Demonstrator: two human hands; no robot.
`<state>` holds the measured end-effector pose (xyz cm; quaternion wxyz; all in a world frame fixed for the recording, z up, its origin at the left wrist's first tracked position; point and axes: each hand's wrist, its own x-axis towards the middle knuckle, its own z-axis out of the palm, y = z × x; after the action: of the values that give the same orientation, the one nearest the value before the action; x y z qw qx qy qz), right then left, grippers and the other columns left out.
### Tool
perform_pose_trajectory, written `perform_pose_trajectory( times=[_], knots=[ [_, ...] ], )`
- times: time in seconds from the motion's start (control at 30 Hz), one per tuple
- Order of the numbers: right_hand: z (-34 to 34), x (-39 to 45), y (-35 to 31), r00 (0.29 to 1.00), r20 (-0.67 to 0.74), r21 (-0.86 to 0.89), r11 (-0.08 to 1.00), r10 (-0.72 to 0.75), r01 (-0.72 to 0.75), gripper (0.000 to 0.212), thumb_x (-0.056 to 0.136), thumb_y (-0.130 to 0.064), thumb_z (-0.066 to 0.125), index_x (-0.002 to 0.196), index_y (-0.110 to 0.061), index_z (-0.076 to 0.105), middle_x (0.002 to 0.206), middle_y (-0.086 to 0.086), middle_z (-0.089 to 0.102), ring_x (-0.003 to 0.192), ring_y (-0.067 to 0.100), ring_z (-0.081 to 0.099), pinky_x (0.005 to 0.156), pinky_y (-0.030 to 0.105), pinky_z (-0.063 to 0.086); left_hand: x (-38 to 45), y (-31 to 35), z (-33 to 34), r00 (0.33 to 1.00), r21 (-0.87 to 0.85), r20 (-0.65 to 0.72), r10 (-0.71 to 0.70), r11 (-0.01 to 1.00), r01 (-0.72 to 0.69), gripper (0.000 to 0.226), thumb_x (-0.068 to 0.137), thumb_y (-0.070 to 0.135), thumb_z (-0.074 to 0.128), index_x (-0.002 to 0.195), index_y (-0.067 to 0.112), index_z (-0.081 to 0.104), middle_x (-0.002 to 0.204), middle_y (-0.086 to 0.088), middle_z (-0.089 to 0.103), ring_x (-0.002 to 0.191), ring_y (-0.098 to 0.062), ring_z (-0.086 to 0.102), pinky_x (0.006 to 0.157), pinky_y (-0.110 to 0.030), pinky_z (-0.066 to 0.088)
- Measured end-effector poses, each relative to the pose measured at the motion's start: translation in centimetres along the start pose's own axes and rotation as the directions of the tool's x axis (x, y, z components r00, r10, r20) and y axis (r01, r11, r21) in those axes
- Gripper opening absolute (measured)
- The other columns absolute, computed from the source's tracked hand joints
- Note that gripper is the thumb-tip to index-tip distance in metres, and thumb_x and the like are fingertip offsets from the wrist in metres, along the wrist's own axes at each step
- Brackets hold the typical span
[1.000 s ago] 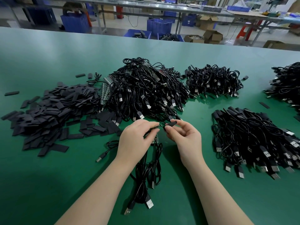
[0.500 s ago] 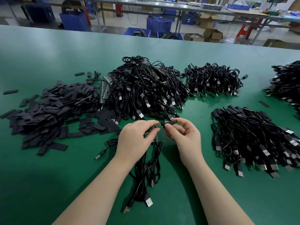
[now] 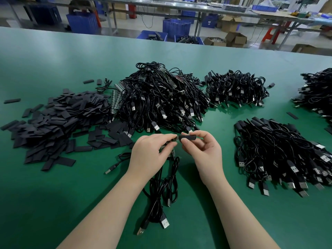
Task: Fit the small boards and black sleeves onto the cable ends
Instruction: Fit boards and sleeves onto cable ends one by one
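- Step, as I read it: slide the sleeve [image 3: 187, 137] over the board [image 3: 175, 139] on the cable end.
- Right hand [image 3: 203, 151] pinches the sleeve between thumb and fingertips, sleeve roughly level, open end pointing left at the board.
- Left hand [image 3: 152, 151] fingers curled, pinching the board tip; more boards look bunched in the palm, mostly hidden.
- Sleeve mouth just at the board tip; can't tell if it's started on.
- To do it well: keep sleeve in line with the board, pinch light so the flat tube stays open, push straight, don't twist.
- Cables [image 3: 161, 194] hang from the left hand onto the table [image 3: 53, 203].
- Spare sleeves pile [image 3: 53, 123] well left; done pile [image 3: 280, 150] right of the right hand.
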<state>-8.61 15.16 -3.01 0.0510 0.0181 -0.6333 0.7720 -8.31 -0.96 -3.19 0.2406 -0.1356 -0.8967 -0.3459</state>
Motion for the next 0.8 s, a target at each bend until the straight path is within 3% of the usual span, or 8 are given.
perform_pose_trajectory(
  times=[0.27, 0.43, 0.6, 0.8],
  knots=[
    [-0.56, 0.18, -0.19, 0.996, 0.085, -0.057, 0.998, 0.021, -0.016, 0.025, 0.086, 0.002, 0.072, 0.094, -0.021, 0.066, 0.093, 0.005, 0.078, 0.087, 0.014, 0.073, 0.083, 0.029, 0.058, 0.04, -0.28, -0.18, 0.999, -0.04, 0.045, 0.01, 0.999, -0.008, 0.026, 0.089, 0.031, 0.061, 0.112, 0.026, 0.073, 0.103, 0.014, 0.073, 0.099, -0.003, 0.063, 0.087, -0.026, 0.043],
    [-0.89, 0.26, -0.24, 0.993, 0.103, -0.084, 0.996, 0.05, -0.042, 0.025, 0.085, -0.001, 0.074, 0.091, -0.025, 0.068, 0.086, 0.003, 0.077, 0.08, 0.012, 0.071, 0.084, 0.034, 0.059, 0.17, -0.42, -0.26, 0.997, -0.04, 0.076, 0.011, 0.999, -0.008, 0.025, 0.09, 0.029, 0.062, 0.113, 0.027, 0.072, 0.105, 0.015, 0.072, 0.098, -0.005, 0.065, 0.088, -0.035, 0.049],
    [-0.67, 0.09, -0.16, 0.994, 0.107, -0.117, 0.992, -0.023, 0.035, 0.025, 0.084, 0.001, 0.075, 0.09, -0.023, 0.068, 0.093, 0.002, 0.077, 0.083, 0.013, 0.073, 0.08, 0.029, 0.059, 0.08, -0.25, -0.19, 0.997, -0.04, 0.079, 0.019, 0.999, -0.016, 0.025, 0.09, 0.028, 0.063, 0.113, 0.026, 0.072, 0.103, 0.012, 0.073, 0.096, -0.006, 0.064, 0.088, -0.028, 0.046],
    [-0.73, 0.18, -0.2, 0.991, 0.133, -0.119, 0.993, 0.009, 0.007, 0.021, 0.085, 0.001, 0.074, 0.093, -0.017, 0.066, 0.094, 0.003, 0.077, 0.085, 0.014, 0.074, 0.075, 0.024, 0.057, 0.11, -0.25, -0.52, 0.994, -0.095, 0.094, -0.055, 0.993, 0.064, 0.035, 0.09, 0.035, 0.067, 0.125, 0.031, 0.065, 0.101, 0.018, 0.071, 0.093, -0.007, 0.063, 0.088, -0.029, 0.047]
  ],
)
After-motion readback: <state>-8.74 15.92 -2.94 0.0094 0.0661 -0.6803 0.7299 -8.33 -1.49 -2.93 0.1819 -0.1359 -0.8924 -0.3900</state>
